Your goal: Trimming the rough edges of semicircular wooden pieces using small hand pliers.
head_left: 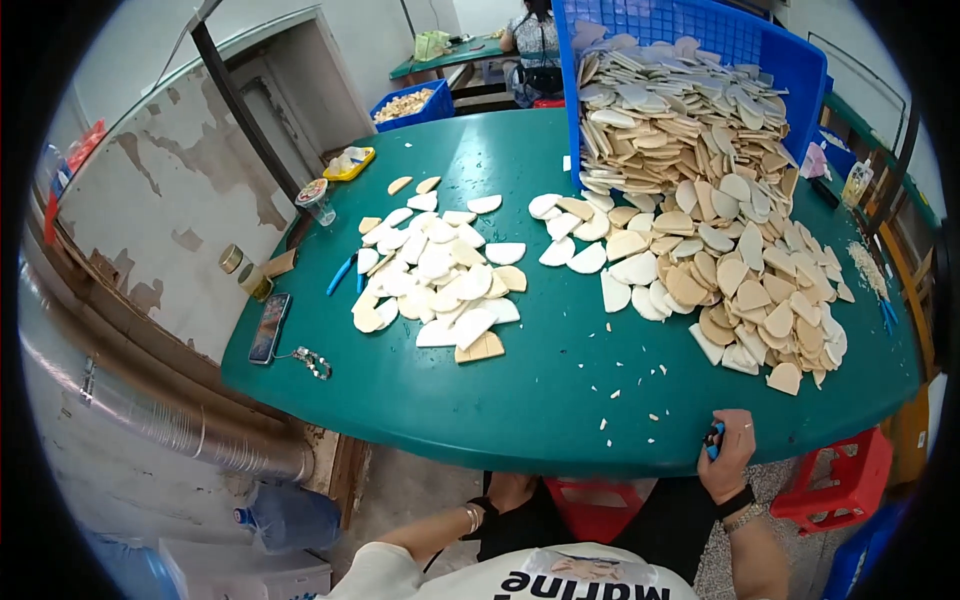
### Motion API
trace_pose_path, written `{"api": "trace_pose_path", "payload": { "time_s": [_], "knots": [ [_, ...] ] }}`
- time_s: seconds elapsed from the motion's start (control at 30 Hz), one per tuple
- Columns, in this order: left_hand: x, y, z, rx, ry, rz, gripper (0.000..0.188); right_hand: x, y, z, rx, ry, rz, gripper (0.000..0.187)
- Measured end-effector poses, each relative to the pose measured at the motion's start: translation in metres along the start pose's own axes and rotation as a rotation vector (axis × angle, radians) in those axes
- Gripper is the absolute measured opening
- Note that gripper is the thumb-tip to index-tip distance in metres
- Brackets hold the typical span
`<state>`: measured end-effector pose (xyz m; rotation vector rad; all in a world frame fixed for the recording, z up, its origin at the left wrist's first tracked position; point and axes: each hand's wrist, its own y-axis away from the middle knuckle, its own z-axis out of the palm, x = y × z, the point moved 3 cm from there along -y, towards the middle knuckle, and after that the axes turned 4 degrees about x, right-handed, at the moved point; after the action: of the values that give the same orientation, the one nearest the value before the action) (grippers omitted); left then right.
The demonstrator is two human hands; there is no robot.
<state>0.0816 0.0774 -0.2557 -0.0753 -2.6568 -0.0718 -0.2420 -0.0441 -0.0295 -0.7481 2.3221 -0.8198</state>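
Observation:
At the table's near right edge, my right hand (728,455) is closed around a small blue-and-black hand tool (713,440); most of it is hidden in the fist. My left hand (511,490) rests low over my lap, just below the table's front edge, with its fingers hidden. Beyond the right hand spreads a big heap of thin, flat, cream and tan pieces (750,290), many of them half-round. A smaller heap of paler pieces (430,265) lies left of centre. Small white crumbs (604,424) dot the green table (480,410) between the hands and the heaps.
A tipped blue crate (800,70) spills pieces at the back right. A phone (270,328), a lidded cup (316,202), jars (243,270) and a blue-handled tool (341,275) lie left. Red stools (835,483) stand below. Another person (535,50) sits behind.

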Motion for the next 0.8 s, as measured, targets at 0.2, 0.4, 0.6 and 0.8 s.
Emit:
{"api": "trace_pose_path", "payload": {
  "time_s": [0.2, 0.4, 0.6, 0.8],
  "knots": [
    [0.012, 0.022, -0.005, 0.055, 0.010, 0.076, 0.036, 0.000, 0.002, -0.006, 0.022, 0.006, -0.024, 0.047],
    [0.005, 0.006, -0.026, -0.152, 0.275, -0.134, 0.039, 0.002, -0.005, 0.010, -0.041, -0.056, 0.032, 0.047],
    [0.041, 0.020, -0.090, -0.295, 1.202, -0.562, 0.020, 0.017, 0.003, 0.011, 0.027, -0.016, 0.008, 0.035],
    [0.096, 0.040, -0.208, 0.168, 0.372, 0.325, 0.019, 0.012, 0.010, 0.013, 0.037, -0.018, 0.006, 0.029]
  ]
}}
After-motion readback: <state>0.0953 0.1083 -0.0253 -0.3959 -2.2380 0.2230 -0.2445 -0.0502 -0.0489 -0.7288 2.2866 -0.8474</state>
